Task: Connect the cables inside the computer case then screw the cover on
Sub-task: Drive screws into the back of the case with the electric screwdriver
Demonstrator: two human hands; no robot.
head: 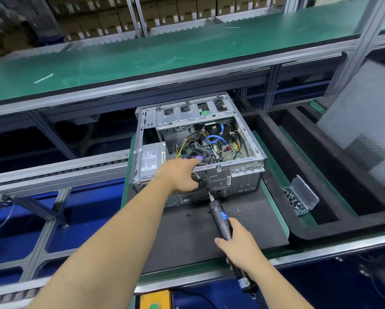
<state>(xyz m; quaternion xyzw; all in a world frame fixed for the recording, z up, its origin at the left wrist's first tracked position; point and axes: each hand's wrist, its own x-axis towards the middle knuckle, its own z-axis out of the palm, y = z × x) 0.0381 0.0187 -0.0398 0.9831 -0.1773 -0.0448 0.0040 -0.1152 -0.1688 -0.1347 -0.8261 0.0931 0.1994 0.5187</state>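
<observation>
Left hand on open case; right hand grips screwdriver.

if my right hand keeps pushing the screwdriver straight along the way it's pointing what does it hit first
Most likely the rear panel of the computer case. The right hand grips the electric screwdriver, and its bit points at the panel just below the fan grille. Depth is unclear, so the tip may already touch.

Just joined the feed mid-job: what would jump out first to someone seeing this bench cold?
The open computer case at centre, lying on a dark mat, its blue cable and yellow wires exposed. The left hand rests on the case's near edge, while the right hand grips an electric screwdriver aimed at the rear panel. To the right sit an open clear box of screws and the grey cover, not yet fitted.
</observation>
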